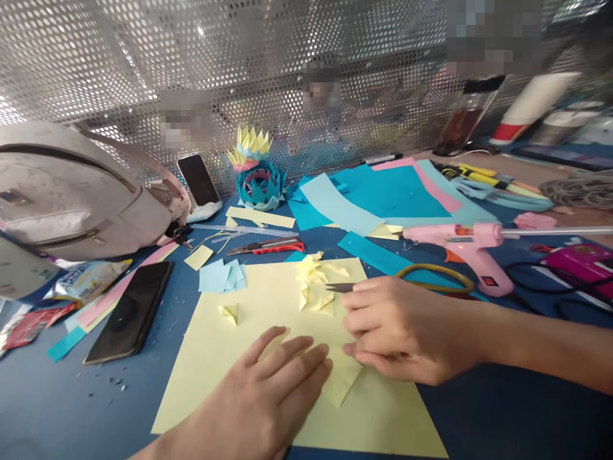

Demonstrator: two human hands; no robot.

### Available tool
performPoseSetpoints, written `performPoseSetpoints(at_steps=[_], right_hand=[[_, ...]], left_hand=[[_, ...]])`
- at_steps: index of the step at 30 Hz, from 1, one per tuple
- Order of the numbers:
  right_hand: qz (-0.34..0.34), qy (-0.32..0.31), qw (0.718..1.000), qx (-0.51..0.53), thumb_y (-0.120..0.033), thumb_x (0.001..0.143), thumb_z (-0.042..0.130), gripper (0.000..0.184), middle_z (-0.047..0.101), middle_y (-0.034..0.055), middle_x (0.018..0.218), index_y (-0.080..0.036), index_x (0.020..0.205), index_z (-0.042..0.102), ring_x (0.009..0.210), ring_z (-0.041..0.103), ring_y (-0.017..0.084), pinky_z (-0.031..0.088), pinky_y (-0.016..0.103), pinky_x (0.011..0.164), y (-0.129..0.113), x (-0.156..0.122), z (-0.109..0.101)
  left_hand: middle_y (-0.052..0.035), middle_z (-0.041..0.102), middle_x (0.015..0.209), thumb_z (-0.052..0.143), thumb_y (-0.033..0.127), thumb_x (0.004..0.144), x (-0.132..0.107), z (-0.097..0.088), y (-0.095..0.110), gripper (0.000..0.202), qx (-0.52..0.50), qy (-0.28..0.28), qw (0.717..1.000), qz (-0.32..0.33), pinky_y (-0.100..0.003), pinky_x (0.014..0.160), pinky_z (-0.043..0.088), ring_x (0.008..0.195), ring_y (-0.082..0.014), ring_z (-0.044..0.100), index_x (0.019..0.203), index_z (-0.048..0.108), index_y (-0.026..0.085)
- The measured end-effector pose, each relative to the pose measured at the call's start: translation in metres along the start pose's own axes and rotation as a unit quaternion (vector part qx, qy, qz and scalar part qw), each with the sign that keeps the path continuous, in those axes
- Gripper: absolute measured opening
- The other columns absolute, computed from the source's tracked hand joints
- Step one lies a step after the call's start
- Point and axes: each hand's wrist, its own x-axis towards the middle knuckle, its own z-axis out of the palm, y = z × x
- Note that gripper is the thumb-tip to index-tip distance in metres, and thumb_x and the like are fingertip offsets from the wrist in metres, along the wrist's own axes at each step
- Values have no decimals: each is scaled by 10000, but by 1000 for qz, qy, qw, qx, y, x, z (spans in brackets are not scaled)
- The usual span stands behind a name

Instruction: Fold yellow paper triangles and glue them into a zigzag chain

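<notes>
My left hand [282,386] lies with its fingers stretched out over a small yellow paper piece [345,381], on top of a large pale yellow sheet [186,390]. At the right edge of that small piece, my right hand [402,329] has its fingers curled in, thumb and fingertips pinching the paper. Scissors [341,287] lie just behind the right hand, which hides their middle; the blades point left. Several folded yellow paper pieces [311,284] are heaped beyond the blades. One more folded piece [230,313] sits alone to the left.
Light blue squares [223,276], a red box cutter [278,246] and a black phone [131,310] lie around the sheet. Behind stands a folded-paper model [258,176]. A pink glue gun [460,246] is at right, a backpack [81,191] at left, a perforated metal panel [239,57] at the back.
</notes>
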Motion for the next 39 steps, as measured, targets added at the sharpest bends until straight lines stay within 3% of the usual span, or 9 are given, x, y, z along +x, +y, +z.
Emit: performPoseSetpoints(at_steps=[5, 8, 11, 17, 19, 23, 28, 34, 39], right_hand=[[89, 85, 991, 58, -303, 1030, 512, 235, 653, 8, 733, -179, 890, 655, 689, 528, 151, 333, 288, 625, -5, -2, 15], [162, 79, 977, 110, -391, 952, 661, 204, 659, -15, 771, -190, 954, 623, 725, 570, 144, 356, 258, 629, -12, 0, 21], [214, 73, 965, 135, -318, 879, 751, 195, 657, -27, 816, -200, 933, 604, 770, 594, 139, 373, 242, 637, -20, 3, 24], [277, 107, 938, 181, -72, 793, 718, 209, 654, -37, 822, -203, 923, 621, 741, 591, 112, 414, 214, 647, -24, 5, 32], [289, 121, 930, 194, -68, 793, 702, 207, 669, -33, 817, -206, 937, 647, 720, 593, 110, 428, 216, 651, -23, 4, 35], [316, 133, 915, 212, -89, 769, 743, 256, 712, -49, 774, -224, 978, 684, 728, 615, 123, 442, 235, 687, -21, 5, 38], [361, 124, 897, 221, -114, 735, 796, 205, 736, -67, 755, -239, 874, 713, 715, 614, 126, 432, 244, 678, -20, 8, 34], [365, 135, 896, 215, -153, 744, 808, 147, 729, -39, 777, -240, 836, 734, 757, 629, 139, 438, 247, 693, -20, 5, 38], [246, 153, 944, 157, -188, 898, 696, 78, 722, -25, 763, -228, 842, 732, 740, 564, 135, 411, 260, 674, -22, 1, 39]], left_hand=[[-47, 726, 1015, 333, 132, 1041, 5, 1, 8, 386, 53, 32, 998, 0, -428, 1266, 40, 1105, -200, 641, 1290, 624, 77], [-26, 725, 923, 342, 104, 1028, 10, 0, 16, 372, 81, 67, 994, -13, -436, 1269, 41, 1016, -187, 675, 1218, 661, 83], [-17, 717, 881, 336, 99, 1029, 11, 0, 20, 377, 88, 96, 991, -35, -437, 1270, 57, 998, -172, 685, 1215, 664, 84], [-28, 720, 929, 390, 95, 1030, 7, -1, 15, 320, 38, 90, 995, -4, -398, 1280, 102, 1047, -150, 683, 1179, 671, 69], [-47, 732, 1025, 388, 98, 1028, 6, 5, 14, 317, 27, 102, 994, -3, -397, 1275, 155, 1073, -154, 676, 1139, 684, 86], [-51, 749, 1027, 384, 117, 1042, 4, 25, 15, 329, 29, 200, 978, -57, -438, 1260, 212, 1114, -168, 661, 1016, 712, 128], [-45, 762, 1109, 395, 147, 1059, 0, 32, 10, 327, 19, 199, 979, -42, -451, 1252, 246, 1123, -158, 665, 1056, 722, 145], [-15, 774, 1087, 386, 142, 1067, 0, 31, 4, 346, 19, 200, 979, -40, -440, 1265, 219, 1109, -135, 669, 1090, 731, 156], [-11, 767, 1108, 395, 173, 1071, 0, 35, 4, 355, 14, 213, 975, -60, -438, 1249, 267, 1122, -142, 664, 1042, 749, 174]])
